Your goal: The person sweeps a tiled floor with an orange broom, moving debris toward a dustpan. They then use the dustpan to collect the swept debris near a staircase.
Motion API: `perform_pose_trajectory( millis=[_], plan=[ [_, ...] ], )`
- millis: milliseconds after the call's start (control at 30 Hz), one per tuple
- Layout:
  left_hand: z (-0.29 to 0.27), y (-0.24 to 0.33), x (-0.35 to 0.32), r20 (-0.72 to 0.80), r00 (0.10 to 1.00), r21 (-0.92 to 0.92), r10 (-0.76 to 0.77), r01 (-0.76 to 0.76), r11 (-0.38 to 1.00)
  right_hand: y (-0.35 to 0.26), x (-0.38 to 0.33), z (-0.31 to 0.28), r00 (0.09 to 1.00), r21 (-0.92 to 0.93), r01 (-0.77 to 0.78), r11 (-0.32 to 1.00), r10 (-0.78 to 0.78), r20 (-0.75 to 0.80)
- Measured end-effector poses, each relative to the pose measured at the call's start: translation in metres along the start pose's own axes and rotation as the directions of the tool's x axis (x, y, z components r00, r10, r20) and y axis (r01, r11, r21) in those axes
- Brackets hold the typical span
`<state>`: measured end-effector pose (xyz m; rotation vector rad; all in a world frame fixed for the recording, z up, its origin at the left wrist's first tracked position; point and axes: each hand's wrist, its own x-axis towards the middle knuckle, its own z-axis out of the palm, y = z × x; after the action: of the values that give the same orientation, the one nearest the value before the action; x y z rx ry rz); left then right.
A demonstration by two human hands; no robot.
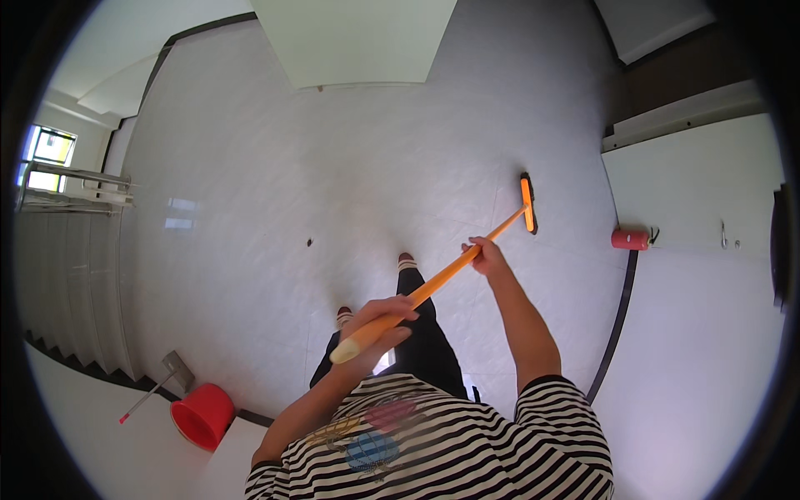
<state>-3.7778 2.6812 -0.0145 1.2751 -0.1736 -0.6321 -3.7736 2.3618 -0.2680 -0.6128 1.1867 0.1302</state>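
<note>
A push broom with an orange handle [446, 275] runs slantwise in front of me, from near my waist out to the far right. Close to the handle's pale end, my left hand [379, 323] is wrapped round it. Farther along the shaft, my right hand [485, 255] grips it with bent fingers. The broom's orange head [527, 204], with dark bristles, rests on the light floor [375, 167] beyond my right hand. A small dark bit [310, 242] lies on the floor left of my feet.
A red bucket [202, 415] and a long-handled dustpan [177, 371] stand at the lower left. Stairs with a metal railing [79, 187] are on the left. A red fire extinguisher [630, 240] stands by the white door [692, 183] on the right. A pale panel [358, 50] juts in ahead.
</note>
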Motion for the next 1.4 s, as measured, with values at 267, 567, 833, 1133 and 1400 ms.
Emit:
perform_pose_trajectory(
  millis=[267,567,833,1133,1400],
  plan=[
    [-0.067,0.115,-0.005,-0.261,0.876,0.293,0.406,-0.329,0.898,0.053,-0.063,0.170,0.858,-0.109,-0.362,0.926,0.377,0.349],
    [-0.054,0.237,-0.151,-0.027,0.598,0.707,0.801,-0.554,0.438,0.180,-0.221,0.313,0.401,-0.417,-0.598,0.684,0.706,0.584],
    [-0.095,0.228,-0.216,0.049,0.507,0.446,0.861,-0.782,0.435,0.165,-0.284,0.279,0.380,-0.459,-0.548,0.699,0.697,0.608],
    [-0.072,0.097,0.020,-0.072,0.935,-0.026,0.347,-0.350,0.936,-0.011,-0.063,0.125,0.923,-0.100,-0.181,0.978,0.204,0.328],
    [-0.004,0.040,0.210,0.000,0.996,-0.008,0.093,-0.093,0.996,-0.170,0.088,0.122,0.981,-0.120,-0.068,0.990,0.088,0.172]
  ],
)
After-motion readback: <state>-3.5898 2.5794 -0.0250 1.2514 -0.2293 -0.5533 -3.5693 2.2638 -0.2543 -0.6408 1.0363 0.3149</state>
